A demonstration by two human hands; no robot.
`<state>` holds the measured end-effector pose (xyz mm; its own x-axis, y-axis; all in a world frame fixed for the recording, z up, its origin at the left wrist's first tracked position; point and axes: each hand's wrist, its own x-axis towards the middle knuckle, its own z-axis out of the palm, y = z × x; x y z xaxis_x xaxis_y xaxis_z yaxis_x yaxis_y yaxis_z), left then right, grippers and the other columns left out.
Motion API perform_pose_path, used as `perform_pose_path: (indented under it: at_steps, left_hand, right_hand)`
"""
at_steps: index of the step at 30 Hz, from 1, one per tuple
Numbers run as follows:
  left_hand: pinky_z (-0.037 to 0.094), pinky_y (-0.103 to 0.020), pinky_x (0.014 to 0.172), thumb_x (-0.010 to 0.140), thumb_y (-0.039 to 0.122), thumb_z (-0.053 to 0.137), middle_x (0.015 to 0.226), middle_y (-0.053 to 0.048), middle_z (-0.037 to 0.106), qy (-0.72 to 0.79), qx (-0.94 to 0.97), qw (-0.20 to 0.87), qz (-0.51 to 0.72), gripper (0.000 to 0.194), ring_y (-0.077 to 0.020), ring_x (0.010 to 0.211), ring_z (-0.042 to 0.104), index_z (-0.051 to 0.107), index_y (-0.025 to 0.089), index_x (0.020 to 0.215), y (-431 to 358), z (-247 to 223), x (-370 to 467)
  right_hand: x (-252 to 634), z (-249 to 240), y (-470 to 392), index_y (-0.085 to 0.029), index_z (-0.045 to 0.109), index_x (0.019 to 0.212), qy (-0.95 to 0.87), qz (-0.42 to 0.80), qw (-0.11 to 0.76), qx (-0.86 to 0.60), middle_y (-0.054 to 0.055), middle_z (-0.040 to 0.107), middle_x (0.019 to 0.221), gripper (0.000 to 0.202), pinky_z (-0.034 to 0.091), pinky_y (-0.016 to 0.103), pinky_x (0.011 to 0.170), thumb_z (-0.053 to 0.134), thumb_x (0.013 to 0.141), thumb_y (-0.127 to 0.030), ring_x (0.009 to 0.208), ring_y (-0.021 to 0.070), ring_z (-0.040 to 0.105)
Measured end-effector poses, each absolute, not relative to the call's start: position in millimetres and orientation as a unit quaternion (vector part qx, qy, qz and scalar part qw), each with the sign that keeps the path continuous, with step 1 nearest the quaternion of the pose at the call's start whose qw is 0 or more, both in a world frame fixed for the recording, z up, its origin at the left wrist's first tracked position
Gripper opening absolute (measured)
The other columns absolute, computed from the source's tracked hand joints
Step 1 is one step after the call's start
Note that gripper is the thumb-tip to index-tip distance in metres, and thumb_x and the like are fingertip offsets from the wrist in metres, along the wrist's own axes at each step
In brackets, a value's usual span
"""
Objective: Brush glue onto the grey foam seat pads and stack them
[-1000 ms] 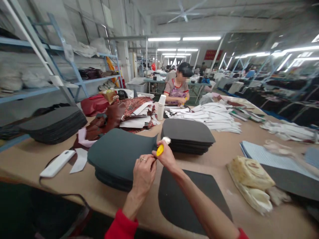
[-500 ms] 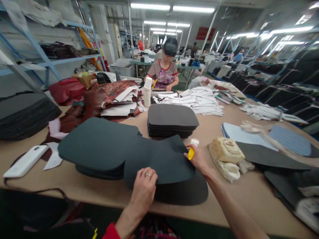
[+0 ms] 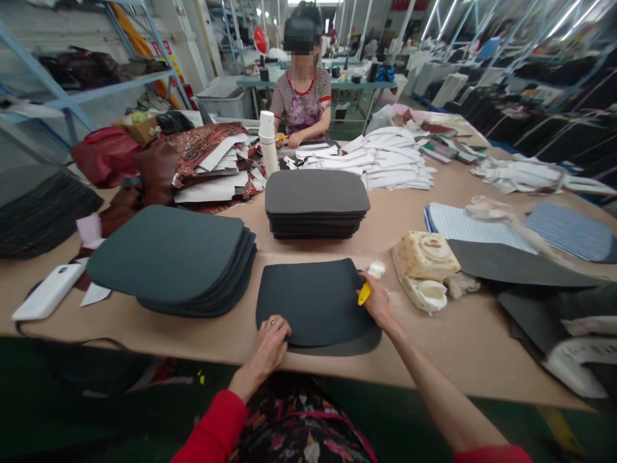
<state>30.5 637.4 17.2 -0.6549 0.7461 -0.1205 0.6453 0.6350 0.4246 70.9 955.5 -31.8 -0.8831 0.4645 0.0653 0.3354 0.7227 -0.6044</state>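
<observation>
A dark green-grey panel (image 3: 308, 302) with rounded corners lies in front of me, over another dark sheet (image 3: 357, 346) that shows at the near right edge. My left hand (image 3: 272, 344), with a ring on one finger, has its fingers curled on the panel's near left corner. In my right hand (image 3: 376, 301) is a yellow-handled tool (image 3: 365, 293); a white part beside it looks like its end. The fingertips of this hand also touch the panel's right edge. To the left stands a fanned stack of similar panels (image 3: 168, 254).
A neat stack of dark panels (image 3: 315, 193) stands behind the work, with a white bottle (image 3: 267, 145) beyond. At right sit a stained, yellowish block-shaped container (image 3: 427, 257) and striped sheets (image 3: 475, 225). A white phone-like object (image 3: 48, 292) lies left. A co-worker (image 3: 303, 96) works opposite.
The panel under my hands has come away from the left stack and now lies flat over the other sheet. My view has tilted downward.
</observation>
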Motion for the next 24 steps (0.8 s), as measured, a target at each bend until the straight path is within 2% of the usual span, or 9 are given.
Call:
perform_pose_path:
  at_steps: [3, 12, 17, 19, 22, 24]
  left_hand:
    - [0.036, -0.035, 0.082, 0.073, 0.006, 0.045, 0.097, -0.005, 0.053, 0.889, 0.392, 0.147, 0.187, 0.018, -0.0214, 0.098, 0.043, 0.052, 0.019, 0.084, 635, 14, 30]
    - [0.038, -0.034, 0.084, 0.072, 0.005, 0.048, 0.096, -0.004, 0.054, 0.885, 0.398, 0.145, 0.193, 0.018, -0.0200, 0.097, 0.045, 0.056, 0.019, 0.080, 638, 15, 30]
    - [0.041, -0.039, 0.085, 0.070, 0.017, 0.061, 0.096, -0.005, 0.055, 0.888, 0.386, 0.166, 0.188, 0.010, -0.0232, 0.099, 0.047, 0.057, 0.019, 0.080, 633, 31, 37]
    - [0.042, -0.041, 0.087, 0.076, 0.020, 0.057, 0.098, -0.007, 0.055, 0.897, 0.365, 0.129, 0.213, 0.006, -0.0234, 0.099, 0.048, 0.058, 0.018, 0.081, 636, 36, 37]
    - [0.044, -0.039, 0.091, 0.084, 0.015, 0.044, 0.108, -0.009, 0.053, 0.900, 0.327, 0.017, 0.288, 0.019, -0.0206, 0.104, 0.049, 0.057, 0.018, 0.098, 660, 44, 22]
    - [0.043, -0.039, 0.096, 0.085, 0.012, 0.041, 0.115, -0.009, 0.052, 0.888, 0.313, -0.069, 0.329, 0.029, -0.0194, 0.111, 0.047, 0.052, 0.019, 0.111, 689, 52, -2]
  right_hand:
    - [78, -34, 960, -0.015, 0.048, 0.122, -0.922, 0.298, 0.110, -0.221, 0.007, 0.062, 0.084, 0.049, 0.038, 0.029, 0.061, 0.047, 0.074, -0.017, 0.068, 0.0202, 0.056]
    - [96, -37, 966, -0.015, 0.048, 0.121, -0.922, 0.306, 0.120, -0.206, 0.010, 0.063, 0.098, 0.050, 0.043, 0.030, 0.067, 0.047, 0.071, -0.015, 0.078, 0.0213, 0.059]
    - [105, -31, 965, -0.013, 0.052, 0.117, -0.929, 0.294, 0.114, -0.192, 0.011, 0.063, 0.091, 0.040, 0.044, 0.031, 0.068, 0.043, 0.080, -0.023, 0.079, 0.0225, 0.059]
    - [106, -11, 962, -0.013, 0.053, 0.120, -0.943, 0.234, 0.127, -0.201, 0.011, 0.062, 0.080, 0.040, 0.042, 0.033, 0.065, 0.036, 0.086, -0.027, 0.074, 0.0236, 0.058]
    - [98, 41, 958, -0.018, 0.048, 0.129, -0.943, 0.171, 0.166, -0.233, 0.006, 0.058, 0.063, 0.048, 0.039, 0.032, 0.057, 0.032, 0.090, -0.040, 0.057, 0.0223, 0.054]
    - [82, 82, 958, -0.024, 0.048, 0.130, -0.917, 0.239, 0.219, -0.234, 0.007, 0.062, 0.074, 0.051, 0.041, 0.032, 0.059, 0.036, 0.088, -0.050, 0.063, 0.0218, 0.056]
